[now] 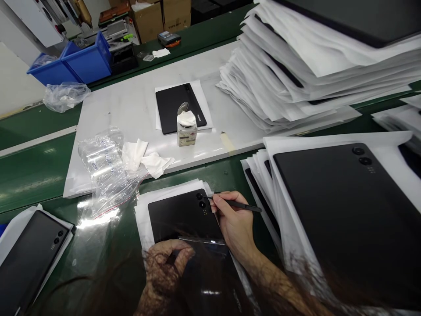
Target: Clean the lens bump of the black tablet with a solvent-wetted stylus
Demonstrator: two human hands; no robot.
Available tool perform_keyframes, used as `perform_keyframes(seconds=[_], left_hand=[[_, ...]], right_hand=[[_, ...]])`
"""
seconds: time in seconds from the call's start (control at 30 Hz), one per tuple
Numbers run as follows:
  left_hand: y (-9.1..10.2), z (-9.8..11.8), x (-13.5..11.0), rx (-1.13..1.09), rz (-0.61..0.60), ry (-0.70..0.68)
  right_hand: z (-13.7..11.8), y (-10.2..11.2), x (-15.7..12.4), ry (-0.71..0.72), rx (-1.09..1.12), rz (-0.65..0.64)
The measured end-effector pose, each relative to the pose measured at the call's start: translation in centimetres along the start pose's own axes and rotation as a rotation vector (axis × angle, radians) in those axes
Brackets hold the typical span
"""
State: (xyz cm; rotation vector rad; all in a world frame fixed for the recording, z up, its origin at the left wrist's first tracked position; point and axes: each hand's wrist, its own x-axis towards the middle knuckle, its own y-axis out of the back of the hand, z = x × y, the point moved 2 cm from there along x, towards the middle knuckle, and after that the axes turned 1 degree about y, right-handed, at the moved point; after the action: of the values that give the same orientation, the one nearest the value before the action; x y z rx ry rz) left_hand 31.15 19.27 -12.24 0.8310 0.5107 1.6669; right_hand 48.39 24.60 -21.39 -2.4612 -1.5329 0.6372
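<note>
From far, I see the flat black tablet [177, 217] with round lenses [199, 197] on white paper sheets [142, 217]. The right hand [235, 224] pinches slim black tweezers [243, 205] beside the lenses; slipping could scratch them. I cannot tell if the left hand [164, 261] grips the clear plastic film [210, 244]; uneven pulling could crease it.

2 blue bins [87, 61], cardboard boxes [148, 23]
</note>
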Motion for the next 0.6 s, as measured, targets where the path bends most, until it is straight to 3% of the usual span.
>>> perform_keyframes(seconds=[0.43,0.5,0.6], left_hand=[[0.0,0.1,0.0,0.037,0.028,-0.015],[0.0,0.1,0.0,0.038,0.038,-0.014],[0.1,0.2,0.0,0.032,0.044,-0.005]], right_hand=[[1.0,0.8,0.3,-0.002,0.044,-0.013],[0.9,1.3,0.4,0.044,0.041,-0.01],[0.3,2.4,0.6,0.239,-0.071,-0.065]])
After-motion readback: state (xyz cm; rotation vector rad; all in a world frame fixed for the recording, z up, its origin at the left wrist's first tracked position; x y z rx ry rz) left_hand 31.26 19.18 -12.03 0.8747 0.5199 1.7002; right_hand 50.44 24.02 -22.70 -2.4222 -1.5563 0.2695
